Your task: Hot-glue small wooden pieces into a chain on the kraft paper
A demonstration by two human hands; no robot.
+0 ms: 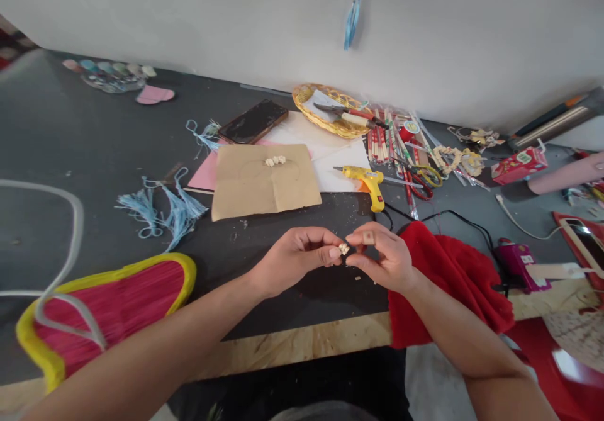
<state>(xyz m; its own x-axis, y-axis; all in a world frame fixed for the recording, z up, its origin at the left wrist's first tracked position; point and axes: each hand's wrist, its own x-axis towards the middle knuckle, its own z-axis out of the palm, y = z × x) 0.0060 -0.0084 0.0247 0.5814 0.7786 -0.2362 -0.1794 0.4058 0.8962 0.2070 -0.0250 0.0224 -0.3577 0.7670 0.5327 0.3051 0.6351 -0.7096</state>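
Note:
In front of me, above the dark tabletop, my left hand (pixel 302 254) pinches a small cream cluster of short pieces (pixel 344 249) between thumb and fingertips. Facing it from the right is my right hand (pixel 382 257), its thumb and index finger apart beside the cluster; whether they touch it I cannot tell. A small tan patch is on one right finger. Beyond the hands lies a brown paper sheet (pixel 255 188), bearing a row of similar cream pieces (pixel 275 161) and a faint drawn curve. A yellow glue gun (pixel 370 182) rests just past my right hand.
Blue tassels (pixel 165 210) and a pink, yellow-rimmed piece (pixel 117 289) lie left. A red cloth (pixel 448 276) hangs over the front edge, under my right forearm. Further back are a phone (pixel 255 122), a wicker basket (pixel 302 99), wrapped chopsticks (pixel 377 141) and scissors (pixel 421 188).

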